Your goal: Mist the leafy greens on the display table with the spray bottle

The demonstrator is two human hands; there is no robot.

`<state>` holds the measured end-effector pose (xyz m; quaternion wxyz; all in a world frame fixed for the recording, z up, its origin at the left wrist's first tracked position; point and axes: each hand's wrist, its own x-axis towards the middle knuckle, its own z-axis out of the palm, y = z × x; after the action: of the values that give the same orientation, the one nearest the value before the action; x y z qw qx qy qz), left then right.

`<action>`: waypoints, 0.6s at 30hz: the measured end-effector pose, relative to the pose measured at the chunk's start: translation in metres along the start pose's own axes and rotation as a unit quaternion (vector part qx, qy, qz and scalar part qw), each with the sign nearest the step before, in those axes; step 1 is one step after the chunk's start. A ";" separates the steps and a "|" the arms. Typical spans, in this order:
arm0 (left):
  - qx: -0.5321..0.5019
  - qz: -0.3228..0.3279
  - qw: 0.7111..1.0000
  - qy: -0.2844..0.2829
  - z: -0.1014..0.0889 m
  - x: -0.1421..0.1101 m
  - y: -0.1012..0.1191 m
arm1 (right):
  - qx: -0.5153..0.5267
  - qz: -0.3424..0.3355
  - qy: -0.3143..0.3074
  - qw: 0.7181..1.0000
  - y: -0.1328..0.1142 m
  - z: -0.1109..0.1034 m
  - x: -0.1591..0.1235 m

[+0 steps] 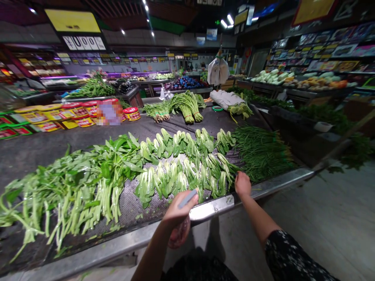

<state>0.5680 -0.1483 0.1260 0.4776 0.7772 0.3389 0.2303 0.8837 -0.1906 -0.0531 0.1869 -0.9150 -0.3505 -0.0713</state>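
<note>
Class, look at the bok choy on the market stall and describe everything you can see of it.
The bok choy lies in two loose rows of small heads on the dark mesh stall top, pale green-white stalks and darker green leaves, looking fresh. Leafy long-stemmed greens adjoin it on one side, thin green stalks on the other. The right hand reaches its near edge; the left hand holds something flat and grey.

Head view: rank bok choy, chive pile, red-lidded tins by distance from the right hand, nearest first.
1. bok choy: touching the right hand, just to its left.
2. chive pile: close behind, to the right.
3. red-lidded tins: far back left on the stand.
</note>
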 end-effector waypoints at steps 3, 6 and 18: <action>0.002 0.002 0.999 -0.047 0.000 0.003 -0.001 | -0.001 0.002 0.000 1.000 0.000 0.000 0.000; 0.012 -0.010 0.998 -0.068 -0.002 0.005 -0.005 | -0.002 0.006 0.001 1.000 -0.001 -0.001 0.000; 0.047 0.013 0.999 0.023 -0.027 0.010 -0.023 | -0.002 0.005 0.003 1.000 0.000 0.001 0.000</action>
<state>0.5491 -0.1174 0.1172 0.4294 0.7975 0.3506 0.2383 0.8835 -0.1903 -0.0546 0.1861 -0.9169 -0.3452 -0.0739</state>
